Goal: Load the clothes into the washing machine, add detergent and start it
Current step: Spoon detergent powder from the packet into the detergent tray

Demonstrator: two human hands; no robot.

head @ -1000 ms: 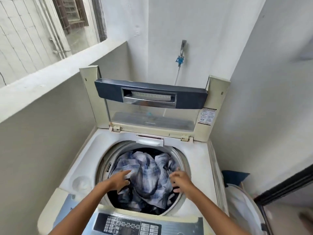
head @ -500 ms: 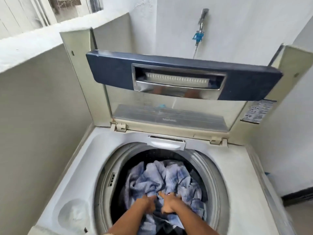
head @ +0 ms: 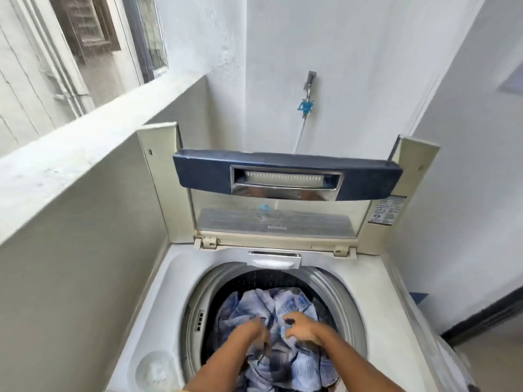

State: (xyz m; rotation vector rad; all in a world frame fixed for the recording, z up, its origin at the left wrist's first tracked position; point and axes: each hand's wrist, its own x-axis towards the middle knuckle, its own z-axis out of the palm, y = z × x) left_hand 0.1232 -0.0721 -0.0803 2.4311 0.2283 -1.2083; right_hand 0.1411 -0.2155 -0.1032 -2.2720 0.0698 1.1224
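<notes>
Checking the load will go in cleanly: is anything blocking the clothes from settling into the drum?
Nothing visible does. The lid stands upright behind the opening, the plaid clothes already lie inside the drum, and the left hand and right hand touch them directly.

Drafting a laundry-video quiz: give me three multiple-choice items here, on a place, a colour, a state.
1. Where are the left hand and right hand? A. raised overhead B. in the drum, on the clothes C. out of view
2. The clothes on top are: A. blue-and-white checked B. red C. black
3. The lid is: A. shut B. removed C. folded up, open
Answers: B, both touch cloth inside the drum; A, checks show; C, it stands behind the opening.
</notes>
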